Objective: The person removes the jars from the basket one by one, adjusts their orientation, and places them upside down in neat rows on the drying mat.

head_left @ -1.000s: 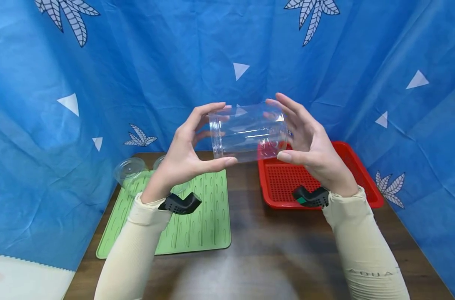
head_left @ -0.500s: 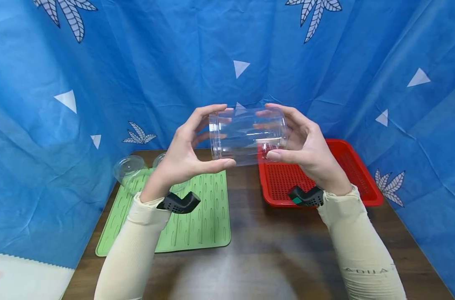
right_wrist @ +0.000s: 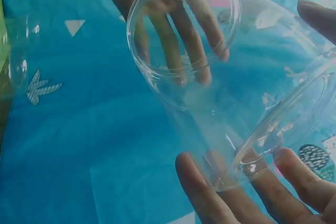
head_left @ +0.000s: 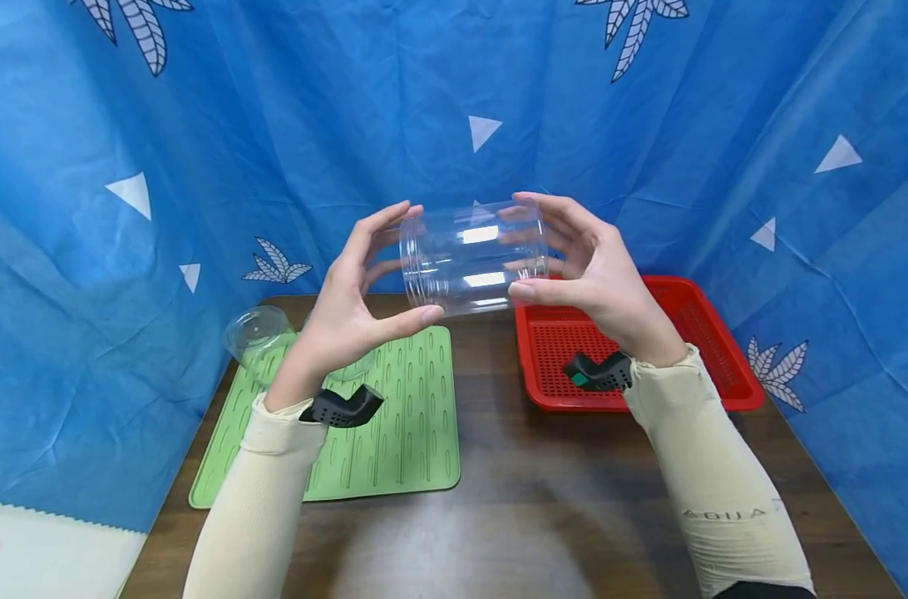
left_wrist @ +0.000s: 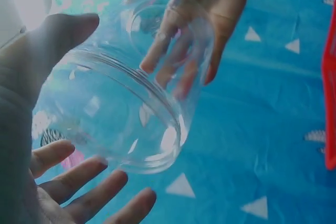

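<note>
A clear jar (head_left: 472,258) with a ridged screw-thread mouth is held on its side in the air, mouth to the left and slightly lower than the base. My right hand (head_left: 596,270) grips the base end, thumb in front and fingers behind. My left hand (head_left: 352,295) surrounds the mouth end, its fingers (left_wrist: 89,177) spread and mostly outside the rim, the thumb overlapping the lower rim in the head view. In the right wrist view, the left fingers (right_wrist: 173,35) show through the jar's mouth.
A green ridged mat (head_left: 394,433) lies on the left of the brown table (head_left: 499,516). Another clear container (head_left: 258,333) stands at its back left, with more clear plastic partly behind my left hand. A red basket (head_left: 566,403) sits at the right. Blue curtain (head_left: 454,75) surrounds the table.
My right hand has closed in on the jar's base end. The jar has shifted left and its left fingers' overlap has shrunk as my left hand drew back slightly. The jar's reflections have changed.
</note>
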Demonstrator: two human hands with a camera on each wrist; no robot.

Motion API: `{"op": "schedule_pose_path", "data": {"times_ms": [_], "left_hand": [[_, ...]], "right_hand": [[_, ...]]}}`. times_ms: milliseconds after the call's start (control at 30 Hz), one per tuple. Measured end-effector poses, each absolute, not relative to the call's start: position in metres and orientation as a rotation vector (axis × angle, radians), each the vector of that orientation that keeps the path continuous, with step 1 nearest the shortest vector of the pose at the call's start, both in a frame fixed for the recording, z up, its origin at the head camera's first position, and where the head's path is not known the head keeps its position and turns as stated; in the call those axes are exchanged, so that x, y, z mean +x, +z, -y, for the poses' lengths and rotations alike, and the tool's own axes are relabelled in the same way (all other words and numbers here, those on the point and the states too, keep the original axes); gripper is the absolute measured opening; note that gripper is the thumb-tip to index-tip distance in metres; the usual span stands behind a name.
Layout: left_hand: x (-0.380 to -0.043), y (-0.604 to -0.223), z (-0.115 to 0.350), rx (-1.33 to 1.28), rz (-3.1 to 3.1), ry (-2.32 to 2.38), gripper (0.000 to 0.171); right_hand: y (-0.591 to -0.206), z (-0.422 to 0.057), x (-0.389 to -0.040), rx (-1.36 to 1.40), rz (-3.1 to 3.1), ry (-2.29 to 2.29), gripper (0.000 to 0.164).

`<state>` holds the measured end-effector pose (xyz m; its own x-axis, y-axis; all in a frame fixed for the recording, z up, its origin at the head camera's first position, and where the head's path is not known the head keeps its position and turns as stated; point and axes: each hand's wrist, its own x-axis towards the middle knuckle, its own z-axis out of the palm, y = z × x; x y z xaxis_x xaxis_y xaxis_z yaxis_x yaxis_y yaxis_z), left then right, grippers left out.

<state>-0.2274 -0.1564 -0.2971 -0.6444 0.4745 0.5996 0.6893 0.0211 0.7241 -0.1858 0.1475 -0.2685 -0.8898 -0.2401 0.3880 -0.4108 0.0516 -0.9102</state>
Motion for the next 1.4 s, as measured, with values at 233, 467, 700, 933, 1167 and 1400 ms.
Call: {"op": "schedule_pose_path", "data": {"times_ms": [233, 467, 700, 933, 1167, 1400], "left_hand": [[-0.229, -0.331, 0.183, -0.963, 2.253, -1.474, 0.099], [-0.224, -0.375, 0.216, -0.776, 2.378, -1.326, 0.082], [-0.205, -0.412, 0.240, -0.639, 2.509, -1.186, 0.066], [-0.184, -0.446, 0.258, -0.513, 2.710, -1.015, 0.068], [-0.171, -0.471, 0.286, -0.323, 2.994, -0.814, 0.083], [-0.152, -0.490, 0.312, -0.047, 3.326, -0.757, 0.100]], "right_hand": [[-0.274, -0.140, -0.209, 0.612, 2.347, 1.722, 0.078], [-0.279, -0.122, -0.241, 0.610, 2.501, 1.504, 0.085], [-0.300, -0.104, -0.267, 0.560, 2.661, 1.331, 0.091], [-0.321, -0.090, -0.280, 0.540, 2.815, 1.144, 0.095], [-0.342, -0.072, -0.299, 0.560, 2.899, 1.030, 0.095], [-0.366, -0.052, -0.309, 0.569, 2.998, 0.896, 0.096]]}}
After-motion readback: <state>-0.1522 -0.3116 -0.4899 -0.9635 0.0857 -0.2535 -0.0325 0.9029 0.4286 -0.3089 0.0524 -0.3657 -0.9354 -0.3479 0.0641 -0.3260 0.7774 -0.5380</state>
